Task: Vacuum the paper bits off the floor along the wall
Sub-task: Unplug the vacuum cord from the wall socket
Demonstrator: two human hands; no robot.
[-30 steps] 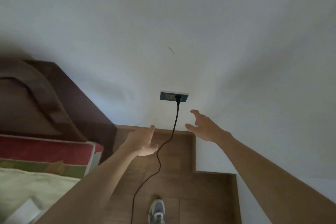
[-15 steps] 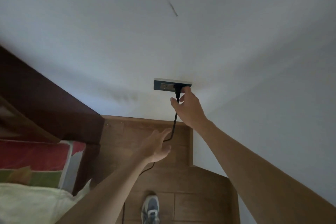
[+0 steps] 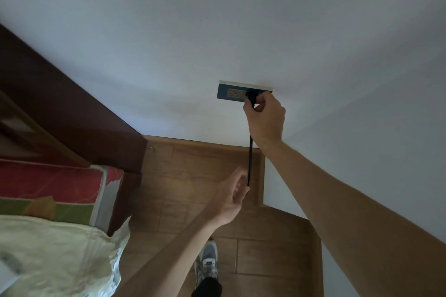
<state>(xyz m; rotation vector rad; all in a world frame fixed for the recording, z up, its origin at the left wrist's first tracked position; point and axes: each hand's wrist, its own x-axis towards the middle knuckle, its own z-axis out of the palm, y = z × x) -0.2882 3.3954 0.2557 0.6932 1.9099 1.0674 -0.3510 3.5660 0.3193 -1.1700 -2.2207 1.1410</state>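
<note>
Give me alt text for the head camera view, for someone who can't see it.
A person's right hand grips a black plug at a wall socket; the left hand holds its cord lower down, above a wood floor beside a bed.

Dark brown wooden headboard [image 3: 72, 116], left, running diagonally from near-left edge toward far centre. Mattress [image 3: 48, 188] with red and green pattern against its near side. Crumpled cream cover [image 3: 60, 253] over mattress, near left. Grey sneaker [image 3: 207, 263], near centre. Blue-grey socket plate [image 3: 225, 91], far centre.
</note>
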